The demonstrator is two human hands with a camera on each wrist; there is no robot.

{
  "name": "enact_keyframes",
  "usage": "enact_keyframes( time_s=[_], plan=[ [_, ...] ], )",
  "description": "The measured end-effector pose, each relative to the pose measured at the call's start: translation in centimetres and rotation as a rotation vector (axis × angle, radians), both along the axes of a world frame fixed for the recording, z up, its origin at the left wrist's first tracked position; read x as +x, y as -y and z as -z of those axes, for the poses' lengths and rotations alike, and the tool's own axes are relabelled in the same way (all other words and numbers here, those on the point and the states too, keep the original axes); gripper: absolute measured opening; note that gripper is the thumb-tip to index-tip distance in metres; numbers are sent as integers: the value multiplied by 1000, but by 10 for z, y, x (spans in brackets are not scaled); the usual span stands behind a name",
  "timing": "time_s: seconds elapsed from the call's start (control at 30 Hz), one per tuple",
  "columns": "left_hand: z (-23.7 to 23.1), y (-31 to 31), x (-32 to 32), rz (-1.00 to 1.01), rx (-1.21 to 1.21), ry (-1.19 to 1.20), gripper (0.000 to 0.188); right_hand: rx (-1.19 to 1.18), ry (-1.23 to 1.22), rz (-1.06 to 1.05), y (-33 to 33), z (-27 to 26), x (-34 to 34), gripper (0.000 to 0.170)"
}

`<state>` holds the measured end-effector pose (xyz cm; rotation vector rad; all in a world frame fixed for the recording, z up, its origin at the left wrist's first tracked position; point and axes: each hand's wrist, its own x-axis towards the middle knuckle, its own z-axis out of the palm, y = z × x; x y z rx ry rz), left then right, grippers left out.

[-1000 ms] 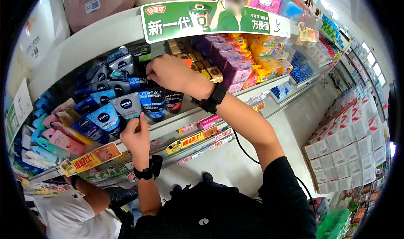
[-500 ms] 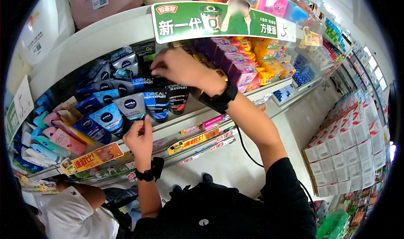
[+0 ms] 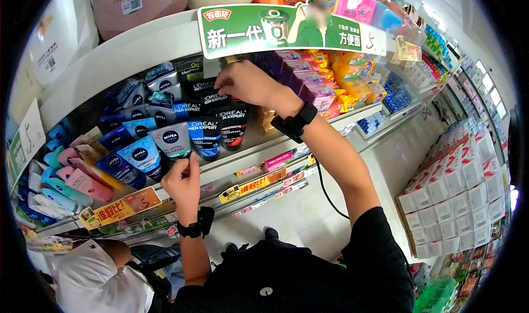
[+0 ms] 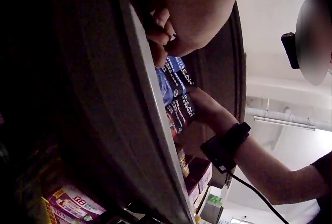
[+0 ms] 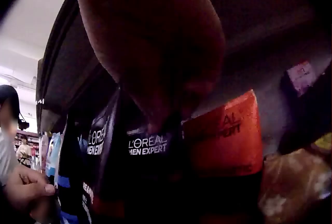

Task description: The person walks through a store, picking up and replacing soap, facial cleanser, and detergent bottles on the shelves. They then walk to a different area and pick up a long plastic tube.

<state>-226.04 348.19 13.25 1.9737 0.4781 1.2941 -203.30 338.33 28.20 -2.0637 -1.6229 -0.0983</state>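
Observation:
My right hand (image 3: 248, 82) reaches into the shelf, fingertips pinching the top of a black L'Oréal Men Expert tube (image 5: 148, 146). An orange-topped L'Oréal tube (image 5: 228, 136) stands beside it in the right wrist view. My left hand (image 3: 183, 182) is at the shelf's front edge, thumb and fingers pinching the lower corner of a grey Nivea Men tube (image 3: 169, 138). To that tube's right stand a blue-and-black L'Oréal tube (image 3: 204, 137) and a red-and-black one (image 3: 233, 128). The left wrist view shows my curled left fingers (image 4: 161, 24), with their contact partly hidden.
Blue Nivea tubes (image 3: 138, 156) and pink and green tubes (image 3: 85, 183) crowd the left. Purple boxes (image 3: 314, 90) are stacked to the right. A green sign (image 3: 292, 29) overhangs the shelf. Another person in a white shirt (image 3: 93, 274) is at lower left; white cartons (image 3: 452, 197) stand at right.
My right hand has shifted rightward along the row, and black L'Oréal tubes behind the front ones have come into sight. The left hand stays at the grey Nivea tube.

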Motion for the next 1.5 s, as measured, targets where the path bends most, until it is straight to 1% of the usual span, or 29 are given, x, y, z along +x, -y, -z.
enact_keyframes(
  time_s=[0.1,0.13,0.23,0.3,0.37,0.4,0.53,0.63,0.73,0.83,0.87,0.97,1.0,1.1,1.13,1.2,1.3,1.33,1.43,1.5],
  plan=[
    [-1,0,-2,-1,-9,-36,28,133,78,-61,10,-3,13,26],
    [-1,0,-1,0,-3,-31,29,105,29,-34,16,-6,17,30],
    [2,-1,0,-7,17,-27,29,-171,39,117,25,-8,22,33],
    [3,-2,0,-12,30,-20,29,-88,146,128,19,14,36,27],
    [1,-1,1,-18,42,-1,28,-10,232,150,15,26,41,23],
    [0,-2,1,-11,41,-3,28,24,177,144,13,27,39,20],
    [1,-2,0,9,56,-4,30,-21,127,187,11,25,34,24],
    [0,-1,-2,11,55,-18,29,43,117,131,22,21,29,28],
    [1,-1,-5,30,21,-54,27,310,210,120,41,20,22,29],
    [-4,1,-7,48,20,-54,23,382,-65,153,64,10,1,27],
    [-6,4,-8,56,24,-52,21,397,-60,148,69,15,0,26],
    [-34,16,-5,3,230,35,17,345,-172,59,83,13,-27,26],
    [-35,15,-5,18,250,-5,13,334,-158,47,84,18,-33,23],
    [-74,22,6,-65,552,59,16,286,-166,87,80,26,-45,22],
    [-84,19,9,-92,603,30,17,321,-119,85,76,32,-43,20],
    [-98,15,15,-139,706,-28,20,357,-119,82,70,42,-38,19],
    [-105,9,20,-148,678,-144,19,402,-122,81,67,47,-35,17],
    [-104,4,23,-142,721,-140,16,416,-126,80,66,48,-35,16],
    [-106,-1,24,-110,739,-170,12,430,-261,92,64,51,-33,14],
    [-108,-1,27,-105,736,-140,11,413,-303,121,64,51,-34,15]
  ],
)
